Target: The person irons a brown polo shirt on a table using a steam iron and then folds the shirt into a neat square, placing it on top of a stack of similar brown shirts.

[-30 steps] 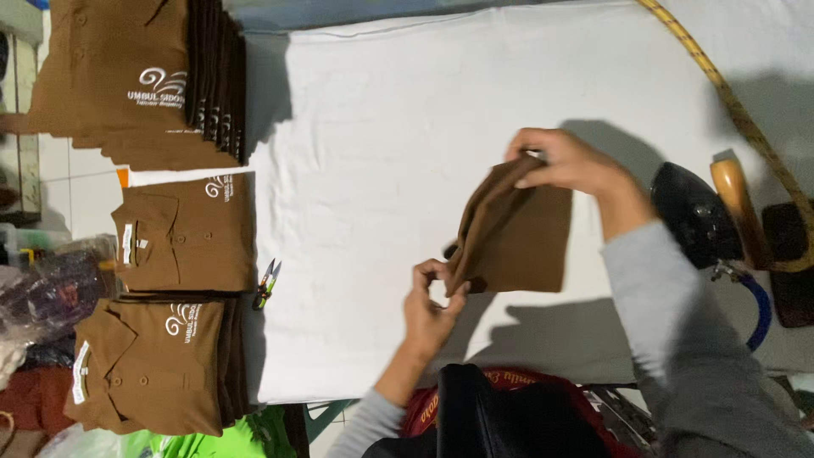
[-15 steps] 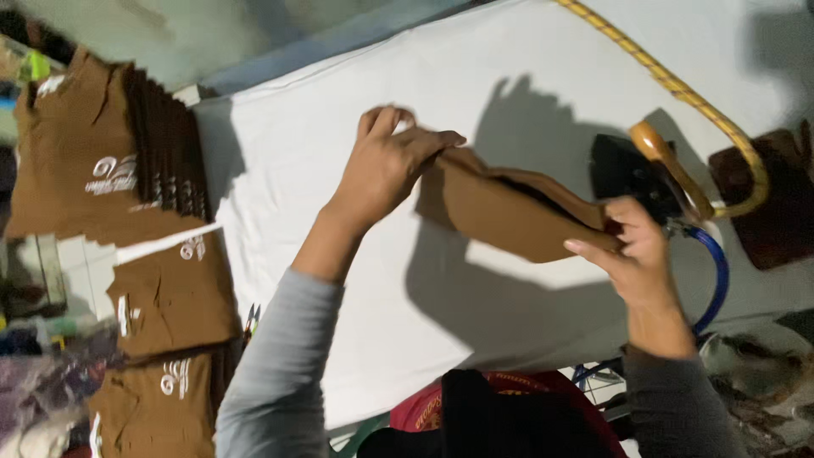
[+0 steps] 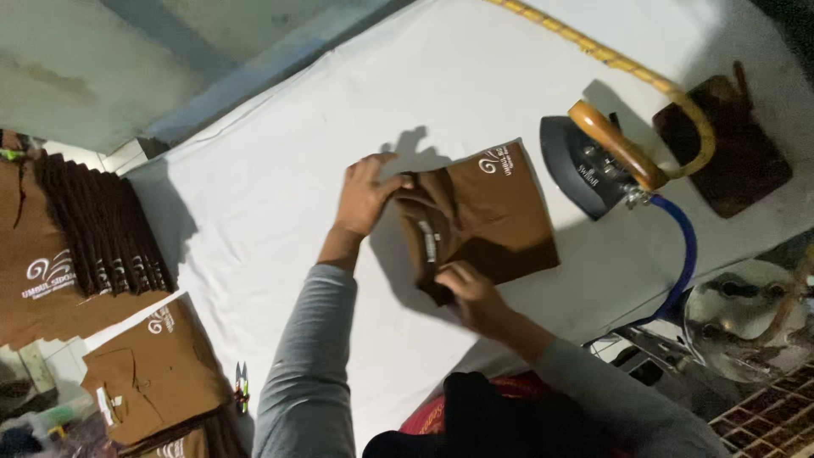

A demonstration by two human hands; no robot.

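From the head camera I look down on a white padded ironing table (image 3: pixel 280 212). A folded brown polo shirt (image 3: pixel 487 220) lies flat on it near the middle, collar end toward me, white chest emblem at the far corner. My left hand (image 3: pixel 366 197) rests on the collar edge, fingers curled and pressing the fabric down. My right hand (image 3: pixel 469 291) sits at the near edge, fingertips pinching the dark corner of the fold.

I judge the step to be squaring up the finished fold. The next move calls for an even grip on both edges so the fold holds.

Just right of the shirt stands a steam iron (image 3: pixel 593 161) with a wooden handle and blue hose (image 3: pixel 682 254). At far left sit stacks of folded brown shirts (image 3: pixel 85 246), with small snips (image 3: pixel 242 386) near the table edge.
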